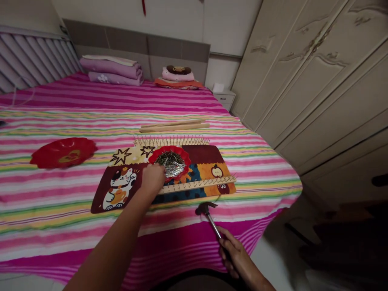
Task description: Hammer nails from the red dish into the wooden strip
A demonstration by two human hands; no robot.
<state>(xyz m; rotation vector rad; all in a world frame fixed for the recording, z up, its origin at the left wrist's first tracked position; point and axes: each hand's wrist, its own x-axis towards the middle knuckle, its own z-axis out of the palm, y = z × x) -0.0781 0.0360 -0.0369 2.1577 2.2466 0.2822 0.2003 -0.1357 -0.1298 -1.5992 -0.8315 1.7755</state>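
Note:
My left hand (153, 177) is at the left rim of a small red scalloped dish (188, 155) filled with loose metal nails (171, 161). Its fingers look curled together, and whatever they may hold is hidden. In my right hand (233, 252) is the dark grip of a claw hammer (213, 224), whose black head points away from me over the striped cloth. A pale wooden strip (194, 186) with a row of nails standing in it lies across a patterned mat (201, 153), in front of the dish. Behind the dish, a second wooden strip (171, 141) bristles with upright nails.
Plain wooden strips (174, 127) lie farther back on the striped bedspread (260, 161). A larger red dish (63, 152) sits at the left. Folded bedding (112, 70) rests near the headboard (127, 44). Tall wardrobe doors (315, 81) stand along the right side.

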